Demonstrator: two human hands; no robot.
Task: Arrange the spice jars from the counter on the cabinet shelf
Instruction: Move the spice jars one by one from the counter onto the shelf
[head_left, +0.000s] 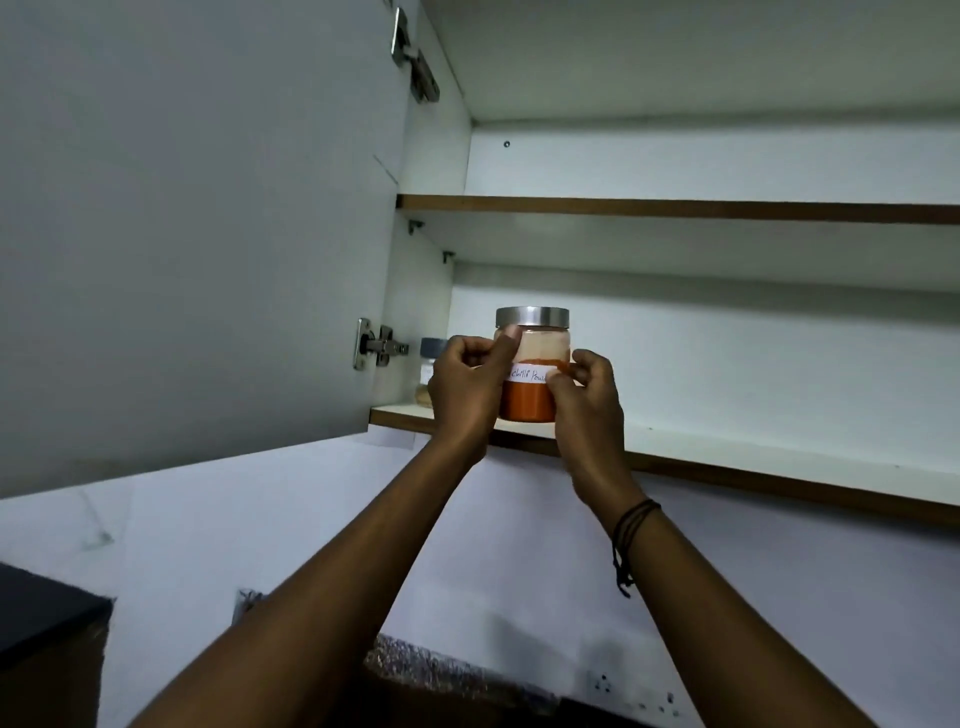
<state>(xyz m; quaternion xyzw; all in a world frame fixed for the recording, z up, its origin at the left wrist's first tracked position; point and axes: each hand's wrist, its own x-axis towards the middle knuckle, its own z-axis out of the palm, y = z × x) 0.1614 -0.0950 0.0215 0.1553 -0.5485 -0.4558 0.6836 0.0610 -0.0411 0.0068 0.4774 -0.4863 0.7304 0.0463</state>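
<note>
A glass jar of orange-red chilli powder (530, 402) with a metal lid and a white handwritten label stands on the lower cabinet shelf (727, 457), near its front edge. My left hand (467, 384) grips the jar's left side, thumb up by the lid. My right hand (587, 400) holds its right side, fingers on the label. Behind my left hand, at the shelf's left end, a smaller jar (432, 364) with a grey lid and pale contents is partly hidden.
The cabinet door (197, 234) hangs open to the left on metal hinges (376, 345). An upper shelf (675, 209) runs above. Below lie a white wall with sockets (634, 693), a speckled counter edge (415, 665) and a dark object (47, 613) at left.
</note>
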